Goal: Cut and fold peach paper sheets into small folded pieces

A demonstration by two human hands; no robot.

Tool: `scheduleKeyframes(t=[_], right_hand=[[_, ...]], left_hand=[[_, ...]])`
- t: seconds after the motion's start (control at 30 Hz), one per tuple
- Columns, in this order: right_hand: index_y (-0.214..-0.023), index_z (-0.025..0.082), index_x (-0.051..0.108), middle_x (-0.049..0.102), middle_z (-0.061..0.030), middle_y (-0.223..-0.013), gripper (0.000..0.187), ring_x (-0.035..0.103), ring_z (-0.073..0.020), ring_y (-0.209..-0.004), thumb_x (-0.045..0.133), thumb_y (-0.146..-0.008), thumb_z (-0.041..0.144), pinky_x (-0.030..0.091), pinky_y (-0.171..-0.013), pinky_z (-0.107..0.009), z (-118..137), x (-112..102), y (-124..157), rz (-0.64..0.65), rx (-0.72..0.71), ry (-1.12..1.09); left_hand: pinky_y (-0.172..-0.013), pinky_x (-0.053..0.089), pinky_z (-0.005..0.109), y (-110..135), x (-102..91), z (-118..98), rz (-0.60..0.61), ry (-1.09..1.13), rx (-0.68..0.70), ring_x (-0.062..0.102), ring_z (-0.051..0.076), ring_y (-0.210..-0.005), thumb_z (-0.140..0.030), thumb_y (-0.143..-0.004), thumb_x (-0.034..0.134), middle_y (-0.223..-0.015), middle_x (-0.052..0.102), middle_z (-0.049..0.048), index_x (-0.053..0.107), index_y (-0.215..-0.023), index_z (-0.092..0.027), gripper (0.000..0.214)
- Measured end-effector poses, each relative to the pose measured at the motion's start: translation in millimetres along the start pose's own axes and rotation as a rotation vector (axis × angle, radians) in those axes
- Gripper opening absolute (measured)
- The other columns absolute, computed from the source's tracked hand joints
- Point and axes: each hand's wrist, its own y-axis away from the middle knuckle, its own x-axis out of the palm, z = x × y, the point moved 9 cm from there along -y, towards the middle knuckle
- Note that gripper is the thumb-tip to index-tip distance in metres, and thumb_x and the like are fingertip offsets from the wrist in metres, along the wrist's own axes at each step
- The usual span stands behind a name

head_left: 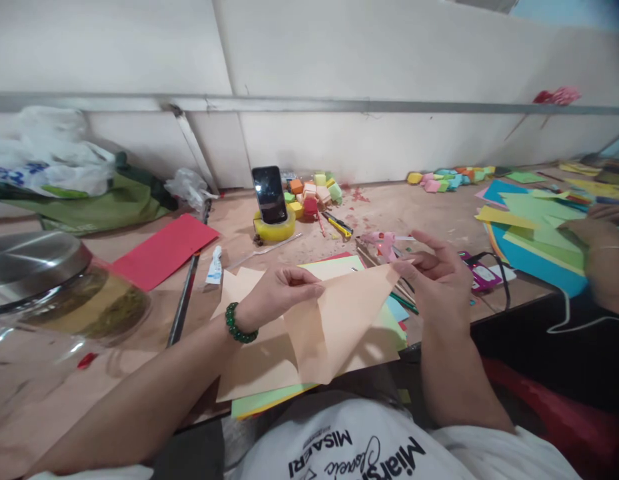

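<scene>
Head view: both hands [276,293] [436,280] pinch peach paper's [334,320] edges.

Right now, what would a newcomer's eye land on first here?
First, the peach paper sheet at centre, lifted into a fold between the left hand and right hand, above a stack of coloured sheets. Behind it, a dark phone stands propped in a yellow tape roll. A red sheet lies at left.

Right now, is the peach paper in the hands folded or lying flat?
Folded. The peach paper is lifted into a triangular flap with a crease; the left hand and right hand pinch its upper edge.
</scene>
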Motion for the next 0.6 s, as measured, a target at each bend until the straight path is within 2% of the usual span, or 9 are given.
scheduleKeyframes(t=[0.13,0.27,0.33,0.4,0.43,0.5,0.6], right_hand=[[-0.107,0.022,0.066,0.07,0.0036,-0.064,0.049,0.068,-0.0149,-0.059,0.086,-0.062,0.026,0.058,-0.061,-0.029,-10.9,-0.2,-2.0,0.009,0.03,0.006],[-0.108,0.023,0.065,0.071,0.0021,-0.068,0.044,0.069,-0.0171,-0.06,0.082,-0.068,0.031,0.058,-0.061,-0.032,-19.9,6.5,-5.1,0.166,0.039,0.169],[-0.103,0.024,0.067,0.074,-0.0015,-0.08,0.033,0.072,-0.0203,-0.073,0.078,-0.074,0.033,0.059,-0.07,-0.037,-7.3,10.3,-5.0,0.226,-0.068,0.364],[-0.1,0.025,0.069,0.075,-0.0051,-0.096,0.022,0.071,-0.0237,-0.093,0.072,-0.08,0.033,0.056,-0.085,-0.042,15.2,19.8,-0.9,0.269,-0.237,0.552],[-0.099,0.025,0.069,0.075,-0.0061,-0.101,0.018,0.07,-0.0246,-0.099,0.069,-0.083,0.033,0.055,-0.089,-0.043,24.5,29.5,3.3,0.329,-0.303,0.599],[-0.101,0.024,0.069,0.075,-0.0062,-0.1,0.019,0.07,-0.024,-0.097,0.067,-0.085,0.035,0.055,-0.088,-0.04,30.1,56.8,14.8,0.547,-0.329,0.626],[-0.106,0.022,0.068,0.075,-0.0072,-0.106,0.024,0.069,-0.0228,-0.099,0.065,-0.086,0.035,0.054,-0.086,-0.037,13.2,96.4,35.8,0.922,-0.175,0.615]], left_hand=[[-0.052,0.033,0.021,-0.1,-2.2,-1.2,0.02,-0.064,-0.015,0.046,0.009,-0.058,-0.041,-0.065,0.075,-0.062,0.062,0.001,0.07,-0.067,-0.014,0.027],[-0.052,0.033,0.02,-2.3,-5.0,-0.9,0.063,-0.123,-0.027,0.045,0.008,-0.056,-0.037,-0.067,0.071,-0.059,0.061,0.0003,0.069,-0.065,-0.013,0.024],[-0.052,0.034,0.02,-3.5,-5.5,1.2,0.08,-0.148,-0.052,0.047,0.008,-0.055,-0.033,-0.067,0.07,-0.059,0.062,0.0003,0.07,-0.065,-0.013,0.021],[-0.052,0.035,0.019,-4.3,-4.8,2.8,0.096,-0.179,-0.078,0.048,0.008,-0.056,-0.031,-0.067,0.069,-0.059,0.063,0.0003,0.071,-0.065,-0.013,0.018],[-0.052,0.036,0.019,-4.4,-3.3,3.0,0.109,-0.198,-0.085,0.049,0.009,-0.056,-0.03,-0.067,0.069,-0.059,0.064,0.0003,0.071,-0.065,-0.013,0.017],[-0.053,0.037,0.019,-3.9,1.6,2.1,0.149,-0.236,-0.086,0.05,0.009,-0.056,-0.03,-0.068,0.068,-0.059,0.064,0.0002,0.072,-0.065,-0.013,0.017],[-0.053,0.037,0.019,-2.6,8.7,0.7,0.202,-0.275,-0.066,0.048,0.008,-0.055,-0.03,-0.07,0.068,-0.058,0.063,-0.0008,0.072,-0.066,-0.013,0.017]])
